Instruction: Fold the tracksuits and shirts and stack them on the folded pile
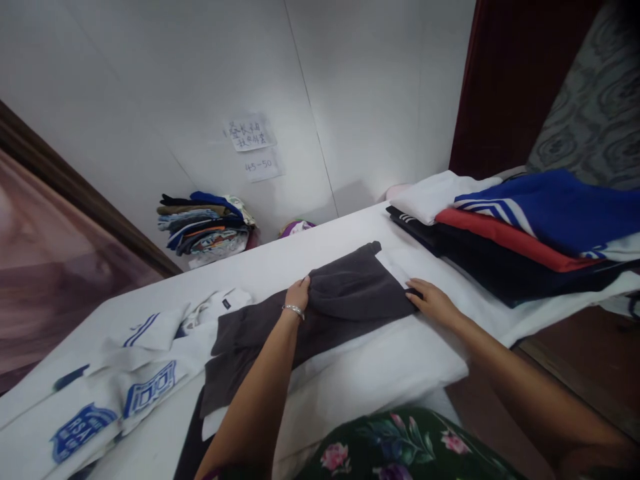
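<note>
Dark grey trousers (355, 287) lie spread across the white-covered table, legs toward the left and waist end toward the right. My left hand (299, 295), with a silver bangle at the wrist, has its fingers closed on the cloth near the upper edge. At the waist end, my right hand (431, 303) pinches the near corner of the trousers between thumb and fingers. White cloth (380, 360) lies beneath and in front of them. Part of the trouser legs is hidden behind my left forearm.
White garments with blue prints (150, 387) lie at the left. On the right is a pile with blue (565, 207), red (505, 233) and black clothes. A folded stack (205, 223) stands beyond the table's far edge, below paper notes (253, 133) on the wall.
</note>
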`<state>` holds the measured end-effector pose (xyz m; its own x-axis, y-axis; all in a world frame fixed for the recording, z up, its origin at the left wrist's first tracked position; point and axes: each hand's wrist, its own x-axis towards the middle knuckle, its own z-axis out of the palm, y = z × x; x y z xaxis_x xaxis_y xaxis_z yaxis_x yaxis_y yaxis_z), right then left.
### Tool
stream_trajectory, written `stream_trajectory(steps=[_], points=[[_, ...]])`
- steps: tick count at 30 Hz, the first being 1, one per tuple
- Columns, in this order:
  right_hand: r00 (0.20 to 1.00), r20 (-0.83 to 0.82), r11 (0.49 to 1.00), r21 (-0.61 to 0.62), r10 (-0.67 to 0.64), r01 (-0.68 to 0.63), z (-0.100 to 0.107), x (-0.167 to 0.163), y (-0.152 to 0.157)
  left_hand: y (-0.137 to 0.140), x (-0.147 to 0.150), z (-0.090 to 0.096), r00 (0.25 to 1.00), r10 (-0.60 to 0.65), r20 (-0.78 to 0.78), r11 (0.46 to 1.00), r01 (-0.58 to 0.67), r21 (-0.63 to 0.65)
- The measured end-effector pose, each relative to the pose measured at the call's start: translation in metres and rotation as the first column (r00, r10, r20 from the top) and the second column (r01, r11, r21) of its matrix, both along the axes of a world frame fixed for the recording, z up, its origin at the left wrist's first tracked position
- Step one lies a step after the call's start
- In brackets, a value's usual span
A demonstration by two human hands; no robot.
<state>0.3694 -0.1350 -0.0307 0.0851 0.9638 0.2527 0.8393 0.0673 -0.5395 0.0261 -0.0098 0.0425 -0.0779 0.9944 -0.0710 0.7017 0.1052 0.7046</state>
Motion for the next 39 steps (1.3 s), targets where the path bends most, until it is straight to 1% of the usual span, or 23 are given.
stream_trajectory(steps=[2, 5, 6, 8, 10, 11, 12, 13, 15, 16, 17, 18, 19, 20, 23, 25, 27, 30, 33, 35, 36, 37, 39], points=[[0.999, 0.028, 0.999, -0.032, 0.017, -0.016, 0.001, 0.002, -0.002, -0.003, 0.0, -0.004, 0.999, -0.009, -0.053, 1.0, 0.008, -0.006], [0.997, -0.002, 0.997, -0.024, 0.073, -0.074, 0.008, 0.007, 0.004, -0.016, 0.002, -0.012, 0.999, -0.022, -0.044, 1.0, 0.023, 0.012], [0.997, -0.035, 0.997, -0.016, 0.071, -0.071, 0.013, 0.01, 0.01, -0.023, 0.005, -0.013, 0.999, -0.036, -0.017, 0.998, 0.037, 0.057], [0.991, -0.13, 0.999, -0.027, 0.021, -0.025, 0.025, 0.014, 0.031, -0.041, 0.012, -0.012, 0.993, -0.084, 0.077, 0.978, 0.067, 0.199], [0.97, -0.239, 0.997, -0.077, -0.039, 0.022, 0.04, 0.017, 0.059, -0.062, 0.023, -0.009, 0.976, -0.181, 0.118, 0.919, 0.125, 0.374], [0.953, -0.298, 0.992, -0.123, -0.061, 0.025, 0.047, 0.018, 0.076, -0.073, 0.03, -0.007, 0.965, -0.254, 0.067, 0.872, 0.199, 0.448], [0.932, -0.354, 0.984, -0.178, -0.079, 0.015, 0.053, 0.018, 0.092, -0.084, 0.038, -0.006, 0.94, -0.338, -0.041, 0.809, 0.312, 0.499], [0.91, -0.403, 0.97, -0.242, -0.097, -0.004, 0.058, 0.018, 0.109, -0.094, 0.045, -0.005, 0.886, -0.426, -0.184, 0.723, 0.455, 0.519], [0.882, -0.453, 0.928, -0.369, -0.132, -0.051, 0.065, 0.018, 0.142, -0.11, 0.06, -0.004, 0.71, -0.544, -0.447, 0.519, 0.703, 0.486], [0.88, -0.453, 0.903, -0.423, -0.143, -0.071, 0.067, 0.018, 0.156, -0.115, 0.066, -0.004, 0.629, -0.566, -0.532, 0.43, 0.777, 0.461], [0.887, -0.438, 0.881, -0.465, -0.144, -0.087, 0.068, 0.017, 0.169, -0.118, 0.072, -0.005, 0.576, -0.572, -0.584, 0.363, 0.816, 0.45], [0.899, -0.416, 0.86, -0.5, -0.138, -0.099, 0.069, 0.016, 0.18, -0.12, 0.076, -0.006, 0.547, -0.57, -0.613, 0.317, 0.835, 0.45], [0.91, -0.394, 0.839, -0.533, -0.131, -0.11, 0.07, 0.014, 0.189, -0.121, 0.079, -0.006, 0.535, -0.567, -0.626, 0.291, 0.842, 0.455], [0.921, -0.37, 0.817, -0.563, -0.119, -0.121, 0.071, 0.012, 0.197, -0.12, 0.08, -0.007, 0.534, -0.563, -0.63, 0.28, 0.841, 0.462], [0.956, -0.287, 0.756, -0.638, -0.059, -0.145, 0.075, 0.002, 0.217, -0.119, 0.082, -0.009, 0.53, -0.566, -0.631, 0.278, 0.844, 0.459], [0.976, -0.219, 0.727, -0.67, -0.002, -0.149, 0.079, -0.005, 0.227, -0.118, 0.082, -0.01, 0.52, -0.575, -0.631, 0.277, 0.85, 0.448], [0.988, -0.141, 0.717, -0.682, 0.069, -0.147, 0.083, -0.014, 0.236, -0.119, 0.083, -0.011, 0.511, -0.586, -0.629, 0.27, 0.855, 0.443], [0.981, -0.022, 0.738, -0.656, 0.193, -0.16, 0.091, -0.029, 0.243, -0.12, 0.085, -0.012, 0.51, -0.591, -0.625, 0.267, 0.855, 0.445], [0.946, 0.072, 0.775, -0.596, 0.315, -0.213, 0.101, -0.046, 0.237, -0.119, 0.087, -0.011, 0.51, -0.591, -0.625, 0.276, 0.856, 0.438], [0.912, 0.099, 0.775, -0.569, 0.397, -0.275, 0.107, -0.056, 0.223, -0.118, 0.087, -0.009, 0.513, -0.59, -0.624, 0.279, 0.854, 0.439], [0.892, 0.102, 0.76, -0.57, 0.441, -0.311, 0.109, -0.061, 0.214, -0.118, 0.087, -0.007, 0.516, -0.588, -0.623, 0.28, 0.853, 0.442], [0.867, 0.097, 0.732, -0.587, 0.489, -0.347, 0.111, -0.064, 0.204, -0.117, 0.087, -0.005, 0.518, -0.586, -0.623, 0.28, 0.851, 0.444], [0.814, 0.076, 0.647, -0.651, 0.576, -0.397, 0.112, -0.069, 0.185, -0.116, 0.087, -0.001, 0.522, -0.582, -0.624, 0.283, 0.849, 0.446]])
